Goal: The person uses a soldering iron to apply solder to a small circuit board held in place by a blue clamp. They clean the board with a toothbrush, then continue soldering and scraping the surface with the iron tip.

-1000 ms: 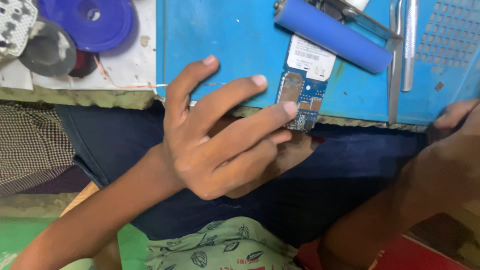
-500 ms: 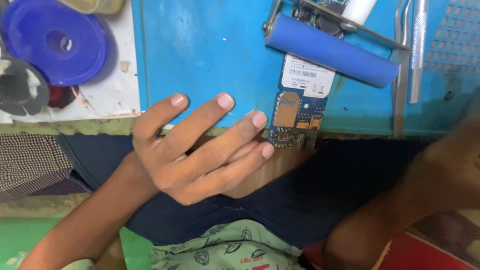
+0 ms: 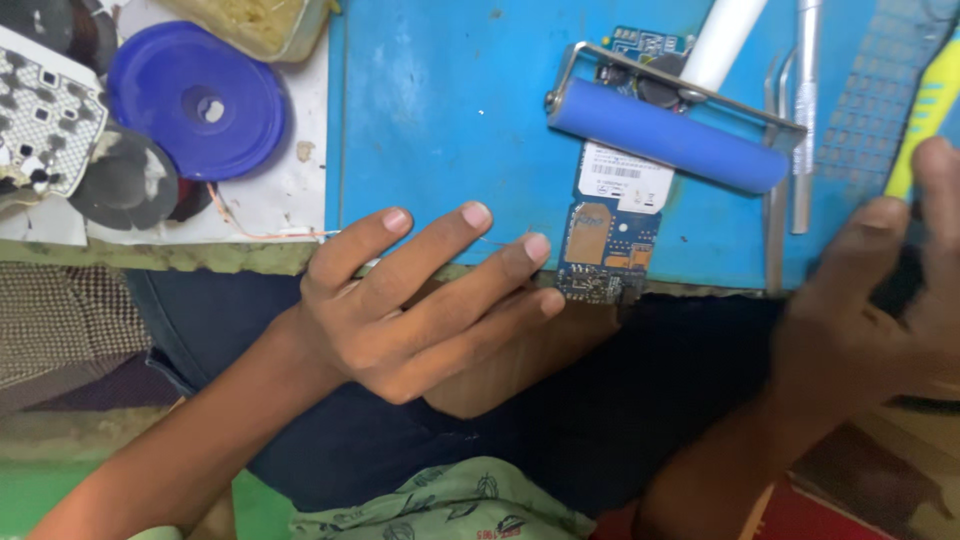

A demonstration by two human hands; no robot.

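Right now the left hand (image 3: pixel 420 300) lies flat with fingers spread, its fingertips (image 3: pixel 537 247) just short of the blue circuit board (image 3: pixel 610 235), gripping nothing. That board hangs over the near edge of the blue mat (image 3: pixel 440 120), its far end tucked under the blue roller (image 3: pixel 668 137). It looks thin, light and stiff, with fragile little parts on its face, so the bare long edges seem the safest place to pinch it. A white rectangular label (image 3: pixel 625 175) sits on the board just beyond the fingertips. Over on the right hand (image 3: pixel 880 300), blurred, the fingers curl around something dark; I cannot tell what. A yellow handle (image 3: pixel 925 120) pokes out beyond it. Far past the left wrist sits a round blue lid (image 3: pixel 195 100).
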